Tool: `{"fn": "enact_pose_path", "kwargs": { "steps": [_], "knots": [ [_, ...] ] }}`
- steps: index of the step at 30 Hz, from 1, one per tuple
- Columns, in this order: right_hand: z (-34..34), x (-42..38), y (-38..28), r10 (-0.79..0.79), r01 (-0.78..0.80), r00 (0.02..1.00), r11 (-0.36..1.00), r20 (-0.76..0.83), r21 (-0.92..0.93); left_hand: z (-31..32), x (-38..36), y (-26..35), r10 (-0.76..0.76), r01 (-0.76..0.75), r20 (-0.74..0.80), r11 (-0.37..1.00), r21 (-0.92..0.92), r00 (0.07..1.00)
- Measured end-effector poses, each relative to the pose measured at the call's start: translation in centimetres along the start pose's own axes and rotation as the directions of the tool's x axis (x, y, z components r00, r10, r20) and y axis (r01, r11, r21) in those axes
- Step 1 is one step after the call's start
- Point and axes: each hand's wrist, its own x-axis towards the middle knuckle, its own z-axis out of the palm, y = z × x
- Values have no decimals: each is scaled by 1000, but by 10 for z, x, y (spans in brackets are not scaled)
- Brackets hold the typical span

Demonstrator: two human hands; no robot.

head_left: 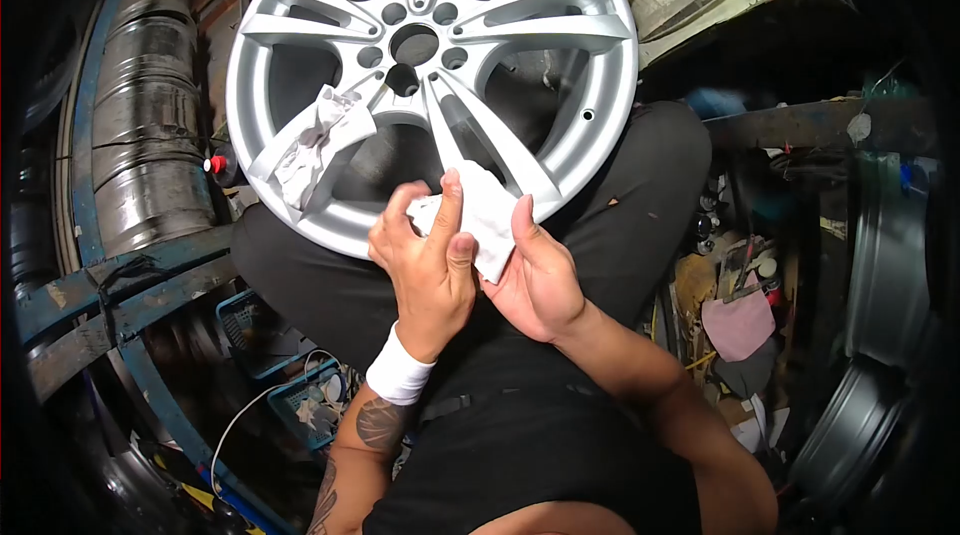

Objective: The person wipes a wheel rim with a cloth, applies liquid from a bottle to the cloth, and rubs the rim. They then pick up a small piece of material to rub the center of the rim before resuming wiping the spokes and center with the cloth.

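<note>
Head view: at frame centre both hands are working a white cloth [480, 215] against the lower edge of the wheel [430, 85], which is resting on the lap. The left hand [425, 265] and right hand [535, 280] are each closing their grip on the cloth. A second rag [315, 140] is lying between spokes, centre left. Folding the cloth flat should probably give cleaner wiping.

Alloy wheel [430, 75]: silver, glossy. Cloth [480, 215]: white. Second rag [315, 140]: white-grey, creased. Wristband [398, 373]: white. Trousers [640, 195]: black. Crates [262, 335]: blue. Bottle cap [214, 165]: red. Forearm tattoo [375, 425]: dark.
</note>
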Motion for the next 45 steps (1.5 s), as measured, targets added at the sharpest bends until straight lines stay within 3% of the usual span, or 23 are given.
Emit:
{"fn": "enact_pose_path", "kwargs": {
  "steps": [3, 4, 7, 10, 12, 14, 15, 17, 19, 20, 21, 22, 23, 24, 26, 27, 29, 31, 34, 37, 40, 43, 45],
  "knots": [
    [-21, -6, 8, -34, 41, 999, 982, 41, -185, 4, -6, 6, 16, -8, 52, 987, -158, 999],
    [-25, -13, 9, -84, 108, 993, 937, 87, -331, 4, -8, 12, 23, -5, 85, 978, -206, 996],
    [-33, -30, -2, -194, 321, 947, 653, 258, -686, -6, -14, 37, 145, -77, 159, 925, -372, 977],
    [-39, -59, -24, -228, 264, 961, 611, 153, -746, -10, -18, 63, 230, -154, 193, 926, -344, 954],
    [-34, -70, -62, -165, 77, 984, 748, -73, -659, -12, -24, 73, 367, -273, 315, 912, -305, 875],
    [-34, -68, -89, -295, 77, 946, 610, -135, -789, 6, -46, 59, 640, -321, 423, 725, -610, 641],
    [-22, -67, -105, -251, -82, 944, 450, -214, -889, 4, -41, 55, 652, -316, 427, 714, -625, 627],
    [7, -43, -106, -268, 44, 960, -132, 78, -990, -11, -21, 39, 678, -297, 447, 691, -659, 584],
    [18, -25, -101, -95, 146, 967, -559, 238, -816, -38, 32, 19, 643, -442, 321, 735, -514, 696],
    [17, -11, -96, -14, 183, 965, -682, 263, -708, -58, 59, 10, 539, -396, 325, 820, -413, 777],
    [12, 3, -89, 75, 226, 959, -783, 273, -579, -66, 91, -5, 569, -515, 151, 807, -288, 808],
    [6, 12, -84, 168, 273, 950, -858, 265, -435, -79, 117, -12, 370, -308, 208, 910, -277, 906],
    [-2, 14, -83, 272, 359, 914, -888, 301, -287, -79, 150, -32, 398, -378, 50, 898, -224, 916],
    [9, 15, -82, 323, 367, 921, -907, 219, -206, -81, 173, -39, 292, -280, -6, 912, -298, 957],
    [35, 13, -79, 409, 410, 912, -911, 33, -45, -76, 202, -70, 182, -206, -112, 942, -264, 977],
    [28, 21, -78, 447, 450, 888, -893, 106, -6, -71, 205, -86, 152, -174, -105, 955, -239, 983],
    [35, 22, -78, 448, 448, 894, -894, 14, -5, -60, 211, -109, 110, -127, -95, 973, -193, 989],
    [57, 28, -78, 447, 449, 882, -893, -150, -22, -61, 211, -112, 103, -128, -100, 948, -292, 990],
    [34, 40, -78, 411, 404, 912, -899, -6, -168, -63, 219, -118, 136, -161, -105, 945, -286, 985],
    [51, 33, -76, 349, 316, 925, -926, -150, -205, -66, 222, -121, 135, -159, -113, 956, -245, 984],
    [32, 33, -74, 328, 324, 944, -915, 24, -238, -63, 219, -116, 131, -168, -126, 917, -362, 983],
    [49, 29, -73, 296, 240, 943, -920, -150, -309, -69, 213, -110, 105, -126, -86, 946, -298, 991],
    [39, 27, -70, 243, 189, 966, -899, -90, -395, -69, 210, -105, 88, -113, -94, 945, -305, 992]
  ]
}}
